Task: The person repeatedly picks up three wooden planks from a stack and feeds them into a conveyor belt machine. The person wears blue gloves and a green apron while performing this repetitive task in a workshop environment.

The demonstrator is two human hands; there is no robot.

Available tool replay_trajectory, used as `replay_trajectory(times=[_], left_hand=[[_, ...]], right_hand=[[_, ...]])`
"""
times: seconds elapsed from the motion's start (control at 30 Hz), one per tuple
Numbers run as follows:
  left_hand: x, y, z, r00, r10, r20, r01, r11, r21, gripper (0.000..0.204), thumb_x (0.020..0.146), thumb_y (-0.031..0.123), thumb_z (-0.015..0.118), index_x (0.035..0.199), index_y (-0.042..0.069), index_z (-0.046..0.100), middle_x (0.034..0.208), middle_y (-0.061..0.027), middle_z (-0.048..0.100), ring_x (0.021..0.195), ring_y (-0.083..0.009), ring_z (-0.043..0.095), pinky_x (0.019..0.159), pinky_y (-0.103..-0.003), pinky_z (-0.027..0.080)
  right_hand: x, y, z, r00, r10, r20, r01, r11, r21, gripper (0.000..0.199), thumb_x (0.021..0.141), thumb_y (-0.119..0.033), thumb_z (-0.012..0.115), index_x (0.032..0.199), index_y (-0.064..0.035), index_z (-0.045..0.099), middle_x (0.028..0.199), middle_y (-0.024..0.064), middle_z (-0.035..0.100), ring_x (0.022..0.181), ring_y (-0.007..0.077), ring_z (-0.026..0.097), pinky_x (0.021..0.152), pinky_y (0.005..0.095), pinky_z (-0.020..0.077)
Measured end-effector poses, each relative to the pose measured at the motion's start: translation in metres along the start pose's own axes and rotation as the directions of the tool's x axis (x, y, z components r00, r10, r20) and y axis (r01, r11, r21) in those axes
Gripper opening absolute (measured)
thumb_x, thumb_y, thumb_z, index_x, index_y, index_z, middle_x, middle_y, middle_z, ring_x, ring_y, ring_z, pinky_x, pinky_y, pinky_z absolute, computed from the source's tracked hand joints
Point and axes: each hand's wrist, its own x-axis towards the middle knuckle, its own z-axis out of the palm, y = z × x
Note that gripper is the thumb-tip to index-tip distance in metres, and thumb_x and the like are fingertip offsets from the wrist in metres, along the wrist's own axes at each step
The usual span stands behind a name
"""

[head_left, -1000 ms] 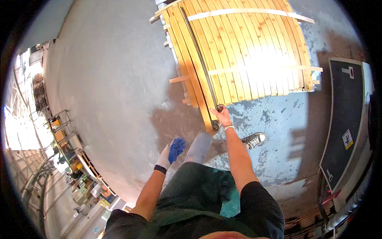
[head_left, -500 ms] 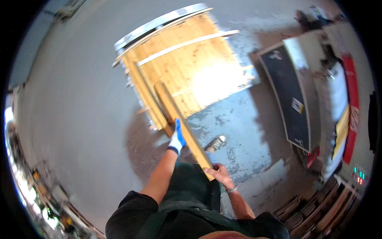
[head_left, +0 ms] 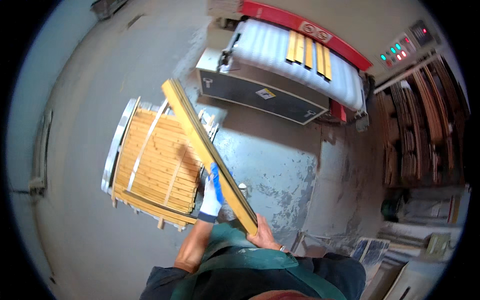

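A stack of several long wooden boards (head_left: 189, 127), yellow on one face with darker edges, slants across the middle, lifted off the pile. My left hand (head_left: 212, 195), in a white and blue glove, is closed around the boards near their lower half. My bare right hand (head_left: 263, 235), with a bracelet at the wrist, grips the near end. To the left lies a low pile of yellow boards (head_left: 142, 165) with white strips across it. A few more boards lie along its near edge.
Ahead to the right stands a machine with a white conveyor belt (head_left: 250, 47), bearing several short-looking yellow boards (head_left: 299, 50) beside a red beam (head_left: 280, 15). A control panel (head_left: 400, 47) glows at far right. Brown stacked pieces fill a rack (head_left: 420, 120). Grey floor (head_left: 280, 170) lies between.
My view has turned right, bringing the conveyor machine ahead and the pile to the left. Both hands still hold the boards, which have been lifted away from the pile and swung toward the machine.
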Motion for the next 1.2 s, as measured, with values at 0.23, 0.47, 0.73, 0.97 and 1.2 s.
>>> replay_trajectory(times=[0.23, 0.47, 0.73, 0.97, 1.2], left_hand=[[0.059, 0.008, 0.126, 0.789, 0.256, 0.559, -0.428, 0.881, 0.201, 0.041, 0.107, 0.03, 0.053, 0.14, 0.006, 0.053, 0.12, -0.0073, 0.064, 0.109, -0.0165, 0.065, 0.092, -0.032, 0.055], [0.034, -0.021, 0.125, 0.718, -0.453, 0.529, 0.201, 0.862, 0.466, 0.044, 0.105, 0.034, 0.059, 0.139, 0.006, 0.057, 0.125, -0.0052, 0.066, 0.11, -0.013, 0.062, 0.096, -0.028, 0.05], [-0.027, -0.011, 0.136, 0.676, -0.435, 0.596, 0.065, 0.84, 0.539, 0.045, 0.098, 0.023, 0.07, 0.137, 0.001, 0.061, 0.126, -0.0094, 0.067, 0.111, -0.021, 0.065, 0.098, -0.035, 0.05], [-0.017, 0.019, 0.178, 0.914, -0.364, 0.179, 0.117, 0.658, 0.744, 0.033, 0.095, 0.035, 0.075, 0.074, 0.012, 0.064, 0.054, 0.0101, 0.042, 0.043, -0.0026, 0.033, 0.041, -0.027, 0.021], [0.011, 0.011, 0.154, 0.727, -0.1, 0.68, -0.601, 0.386, 0.7, 0.045, 0.099, 0.028, 0.069, 0.133, 0.0, 0.062, 0.125, -0.0146, 0.067, 0.119, -0.0244, 0.066, 0.103, -0.035, 0.054]], right_hand=[[0.022, 0.001, -0.05, 0.906, -0.129, -0.404, 0.283, 0.893, 0.349, 0.058, 0.074, -0.012, 0.075, 0.127, 0.0015, 0.053, 0.108, 0.0208, 0.062, 0.099, 0.0347, 0.063, 0.085, 0.0428, 0.0526], [0.033, -0.013, -0.088, 0.969, 0.122, -0.213, 0.176, 0.259, 0.95, 0.026, 0.083, -0.004, 0.071, 0.107, 0.0023, 0.064, 0.095, 0.0025, 0.065, 0.084, 0.0119, 0.063, 0.072, 0.0297, 0.053], [0.055, -0.005, -0.123, 0.927, 0.294, -0.232, 0.155, 0.262, 0.953, 0.027, 0.08, -0.002, 0.071, 0.105, 0.0057, 0.069, 0.096, 0.0074, 0.072, 0.084, 0.014, 0.067, 0.074, 0.0304, 0.0546], [0.068, 0.019, -0.163, 0.866, 0.355, -0.353, 0.051, 0.639, 0.767, 0.021, 0.075, -0.007, 0.074, 0.093, 0.0046, 0.07, 0.08, 0.0048, 0.069, 0.072, 0.0116, 0.063, 0.063, 0.0306, 0.0514], [0.085, 0.028, -0.18, 0.893, 0.359, -0.27, 0.165, 0.298, 0.94, 0.033, 0.082, -0.004, 0.079, 0.113, 0.0051, 0.07, 0.103, 0.0076, 0.074, 0.087, 0.014, 0.069, 0.079, 0.0306, 0.0562]])
